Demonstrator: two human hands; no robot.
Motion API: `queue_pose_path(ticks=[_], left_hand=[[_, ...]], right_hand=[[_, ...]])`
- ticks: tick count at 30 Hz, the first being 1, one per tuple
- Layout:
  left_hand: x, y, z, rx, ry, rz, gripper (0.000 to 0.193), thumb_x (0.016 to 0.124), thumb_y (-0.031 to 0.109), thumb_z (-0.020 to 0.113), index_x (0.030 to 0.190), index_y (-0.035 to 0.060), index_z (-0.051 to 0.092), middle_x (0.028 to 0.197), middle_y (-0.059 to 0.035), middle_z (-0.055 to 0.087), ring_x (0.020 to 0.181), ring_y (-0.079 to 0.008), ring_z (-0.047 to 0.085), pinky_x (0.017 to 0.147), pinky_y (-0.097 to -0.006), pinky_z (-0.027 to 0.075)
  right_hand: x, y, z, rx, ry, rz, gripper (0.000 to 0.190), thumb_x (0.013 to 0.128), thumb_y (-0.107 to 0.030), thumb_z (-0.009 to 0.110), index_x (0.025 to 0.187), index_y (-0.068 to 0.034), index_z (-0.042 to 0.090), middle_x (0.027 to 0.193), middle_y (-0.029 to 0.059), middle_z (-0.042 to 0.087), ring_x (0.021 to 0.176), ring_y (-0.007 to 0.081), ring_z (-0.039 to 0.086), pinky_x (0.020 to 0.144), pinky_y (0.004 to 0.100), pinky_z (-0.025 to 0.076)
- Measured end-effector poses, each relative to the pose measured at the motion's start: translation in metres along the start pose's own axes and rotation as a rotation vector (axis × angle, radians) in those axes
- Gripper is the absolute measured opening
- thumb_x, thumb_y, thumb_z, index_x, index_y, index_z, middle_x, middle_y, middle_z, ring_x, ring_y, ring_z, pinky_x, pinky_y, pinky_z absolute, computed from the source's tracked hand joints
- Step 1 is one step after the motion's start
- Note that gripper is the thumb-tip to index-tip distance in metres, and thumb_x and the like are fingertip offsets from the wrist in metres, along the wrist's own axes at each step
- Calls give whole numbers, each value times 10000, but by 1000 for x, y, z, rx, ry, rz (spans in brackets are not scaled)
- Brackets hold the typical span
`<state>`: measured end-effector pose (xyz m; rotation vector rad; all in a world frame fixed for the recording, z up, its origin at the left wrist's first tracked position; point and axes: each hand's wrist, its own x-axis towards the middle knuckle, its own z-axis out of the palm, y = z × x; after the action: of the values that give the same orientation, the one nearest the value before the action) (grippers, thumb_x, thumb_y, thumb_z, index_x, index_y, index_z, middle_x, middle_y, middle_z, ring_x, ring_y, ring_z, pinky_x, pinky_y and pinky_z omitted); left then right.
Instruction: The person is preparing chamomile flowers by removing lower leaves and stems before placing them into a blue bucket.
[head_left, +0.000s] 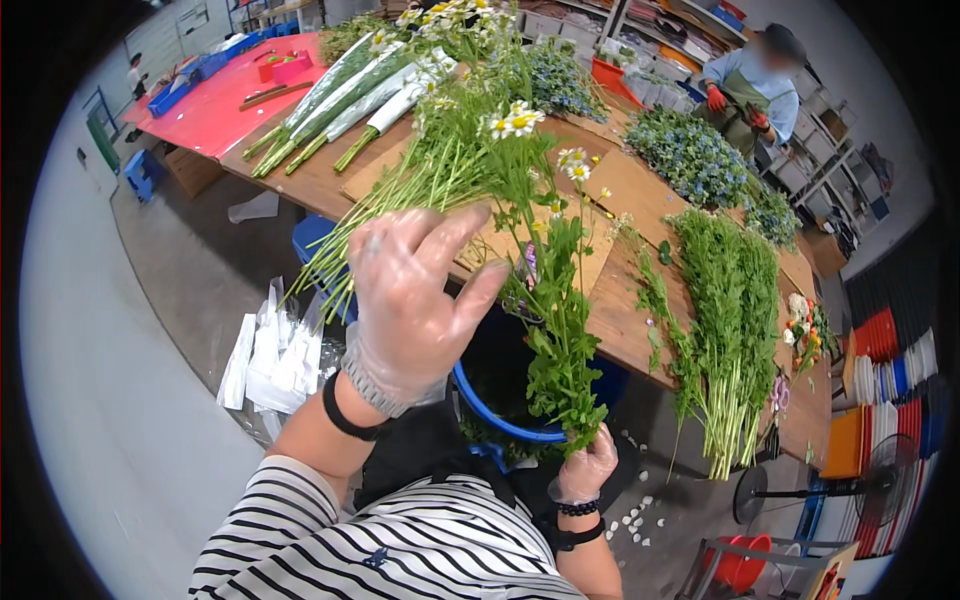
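Note:
My right hand (589, 463), in a clear plastic glove, is closed on the lower end of leafy daisy-like flower stems (559, 337) with white and yellow blooms. These rise over the blue-rimmed bin (510, 429) below the table edge. My left hand (427, 292), also gloved, is raised with fingers apart and holds nothing. Behind it, a pile of long green stems (397, 180) lies on the table, cut ends over the edge. Wrapped bunches (352, 90) lie at the back left. A thick green leafy bunch (727, 315) lies on the right.
The wooden table (630, 330) curves around in front. Blue flowers (686, 157) lie at its back right, near a co-worker (754, 90) in red gloves. Purple-handled scissors (780, 394) are at the right edge. White wrapping sleeves (281, 360) hang at the left; a fan (885, 480) stands at right.

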<state>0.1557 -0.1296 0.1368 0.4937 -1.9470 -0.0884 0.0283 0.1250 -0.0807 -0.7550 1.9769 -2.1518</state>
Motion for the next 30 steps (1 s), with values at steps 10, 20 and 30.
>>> queue_pose_path(ticks=[10,20,30], left_hand=[[-6,-20,20,33,33,1,266,736,166,820,965,102,701,900,-43,678,880,-278,623,861,-428,415],[-4,-18,34,17,105,4,146,718,67,795,823,105,701,832,-57,694,854,-299,629,859,-436,432],[-19,-44,22,-337,224,-354,31,832,42,740,856,49,721,817,-108,712,756,-238,669,724,-355,512]], right_hand=[[-6,10,-2,19,-14,-48,232,822,148,666,1032,63,713,1081,100,677,957,171,628,862,283,494],[-9,13,-6,-8,8,-75,212,826,66,680,1035,62,715,1064,123,687,936,217,642,872,319,507],[-6,14,-15,98,-13,113,103,955,-30,687,1029,42,693,945,47,679,827,119,613,743,270,501]])
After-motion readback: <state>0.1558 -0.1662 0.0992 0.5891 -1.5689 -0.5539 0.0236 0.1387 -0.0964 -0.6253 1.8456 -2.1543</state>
